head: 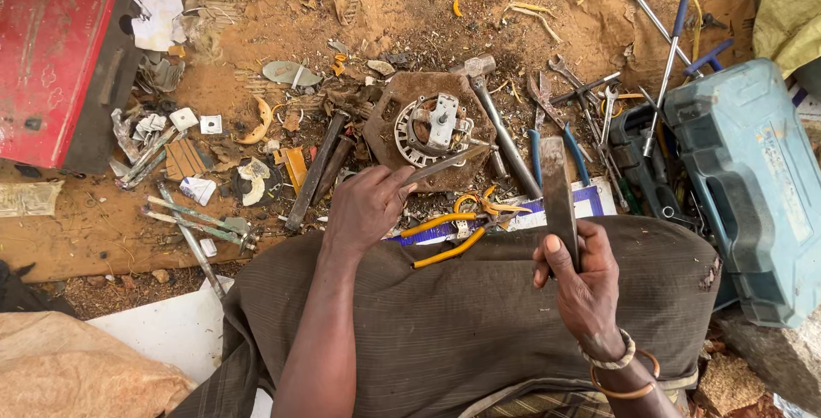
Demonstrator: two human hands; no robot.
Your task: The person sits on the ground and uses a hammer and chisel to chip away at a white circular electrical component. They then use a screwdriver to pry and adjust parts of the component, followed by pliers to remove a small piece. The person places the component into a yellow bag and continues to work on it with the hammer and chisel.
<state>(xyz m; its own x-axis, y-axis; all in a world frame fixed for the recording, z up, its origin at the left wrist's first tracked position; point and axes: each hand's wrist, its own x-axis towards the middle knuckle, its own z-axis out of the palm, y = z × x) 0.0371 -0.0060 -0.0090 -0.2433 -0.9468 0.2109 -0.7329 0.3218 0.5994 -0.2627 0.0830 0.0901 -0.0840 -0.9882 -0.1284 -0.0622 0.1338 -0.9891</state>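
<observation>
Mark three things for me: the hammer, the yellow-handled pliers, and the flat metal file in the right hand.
hammer [473, 66], head view, on its steel head.
yellow-handled pliers [445, 253], head view, on the lower yellow handle.
flat metal file [556, 183], head view, on the blade above the right hand [581, 277].

Sandy ground [410, 8] strewn with hammer [496, 119], spanners [590, 102]

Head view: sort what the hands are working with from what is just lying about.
In hand or being worked:
- left hand holding a thin metal strip
- right hand gripping a flat metal bar
- round motor part under the strip

Lying about:
- hammer
- yellow-handled pliers
- blue tool case
- red box
</observation>
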